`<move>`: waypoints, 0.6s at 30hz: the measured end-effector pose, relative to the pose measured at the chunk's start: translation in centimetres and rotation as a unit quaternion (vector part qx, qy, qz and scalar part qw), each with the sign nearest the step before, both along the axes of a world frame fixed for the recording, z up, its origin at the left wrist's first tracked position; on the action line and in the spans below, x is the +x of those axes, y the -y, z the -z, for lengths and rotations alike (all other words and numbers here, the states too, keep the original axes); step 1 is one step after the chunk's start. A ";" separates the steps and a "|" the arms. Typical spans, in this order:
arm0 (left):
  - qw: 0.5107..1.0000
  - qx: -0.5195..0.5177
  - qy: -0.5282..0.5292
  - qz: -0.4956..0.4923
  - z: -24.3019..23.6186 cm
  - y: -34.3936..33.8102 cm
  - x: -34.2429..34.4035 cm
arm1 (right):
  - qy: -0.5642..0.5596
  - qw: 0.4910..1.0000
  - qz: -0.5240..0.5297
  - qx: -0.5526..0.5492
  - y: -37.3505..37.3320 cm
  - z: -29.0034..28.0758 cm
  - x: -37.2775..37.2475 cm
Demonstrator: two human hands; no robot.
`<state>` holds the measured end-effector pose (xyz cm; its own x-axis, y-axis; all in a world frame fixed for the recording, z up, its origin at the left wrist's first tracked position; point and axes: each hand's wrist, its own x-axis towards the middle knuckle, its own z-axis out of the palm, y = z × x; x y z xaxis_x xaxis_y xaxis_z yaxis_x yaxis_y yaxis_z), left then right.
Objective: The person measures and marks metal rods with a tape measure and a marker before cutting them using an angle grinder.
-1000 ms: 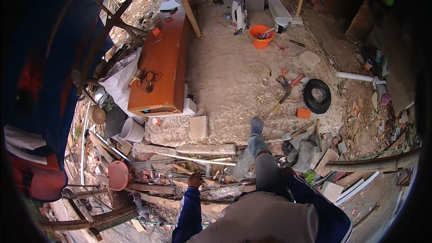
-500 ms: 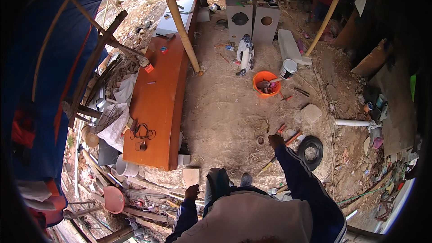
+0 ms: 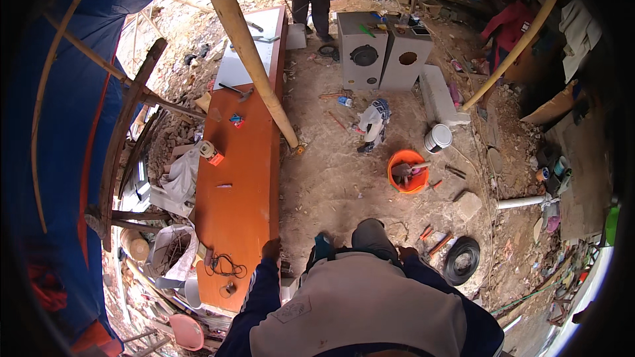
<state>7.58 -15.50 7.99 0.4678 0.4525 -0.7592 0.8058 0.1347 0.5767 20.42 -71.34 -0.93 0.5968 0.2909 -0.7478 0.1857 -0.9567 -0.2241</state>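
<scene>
My left hand (image 3: 271,249) is beside the right edge of the long orange-brown workbench (image 3: 254,211); whether it touches the edge is unclear. Its fingers are too dark and small to read. My right hand (image 3: 408,253) is low beside my bent knee, partly hidden, and no held thing shows. Nearest to it on the ground are a tool with orange handles (image 3: 427,232), a long orange-and-dark tool (image 3: 441,244) and a black coil (image 3: 461,261). A dark cord (image 3: 226,266) and a small metal cup (image 3: 227,289) rest on the bench near my left hand.
An orange bucket (image 3: 399,188) holding tools stands ahead right, beside a white pail (image 3: 438,137). Two grey speaker boxes (image 3: 362,33) stand farther off. A slanting wooden pole (image 3: 245,46) crosses the bench. One person (image 3: 309,0) stands at the back; another (image 3: 509,26) is at right.
My body and view have moved forward, nearer the bench. The left hand has come up beside the bench edge; the right has drawn back toward my knee. The person at the back shows more fully.
</scene>
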 end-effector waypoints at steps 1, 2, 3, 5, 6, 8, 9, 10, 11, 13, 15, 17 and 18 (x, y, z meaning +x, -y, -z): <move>1.000 -0.008 0.024 -0.013 -2.6 -0.9 6.7 | -0.010 0.999 0.040 -0.010 0.5 -1.2 2.4; 0.995 0.014 0.084 -0.041 -5.5 -2.6 12.0 | -0.035 0.992 0.118 -0.001 -0.5 -1.8 5.7; 0.986 0.060 0.145 -0.056 -8.8 -3.9 17.0 | -0.072 0.967 0.243 0.023 -1.5 -1.6 9.4; 0.964 0.048 0.240 -0.106 -13.3 -6.6 27.2 | -0.142 0.890 0.427 0.076 -2.8 0.5 17.7; 0.949 0.071 0.277 -0.134 -16.3 -8.6 29.6 | -0.036 0.997 0.064 0.038 -6.7 -1.2 21.8; 0.914 0.087 0.364 -0.157 -21.5 -8.1 38.4 | -0.206 0.895 0.333 0.213 -8.1 0.6 31.5; 0.895 0.106 0.400 -0.168 -24.5 -7.0 42.7 | -0.148 0.910 0.316 0.224 -10.3 1.0 36.4; 0.884 0.117 0.426 -0.155 -27.2 -5.5 48.1 | -0.076 0.919 0.309 0.231 -10.9 1.1 41.7; 0.871 0.142 0.445 -0.153 -30.2 -5.6 51.2 | -0.009 0.930 0.284 0.233 -13.3 0.7 47.4; 0.828 0.253 0.472 -0.165 -34.8 -9.5 52.0 | -0.059 0.950 0.146 0.270 -29.6 -9.6 52.9; 0.769 0.347 0.513 -0.157 -39.4 -10.1 56.1 | 0.029 0.962 0.009 0.271 -38.4 -19.4 59.6; 0.716 0.436 0.518 -0.170 -42.9 -11.1 59.1 | 0.018 0.971 -0.098 0.216 -47.2 -30.7 64.8; 0.688 0.458 0.544 -0.146 -44.1 -11.8 60.8 | 0.010 0.978 -0.057 0.199 -50.0 -34.5 67.6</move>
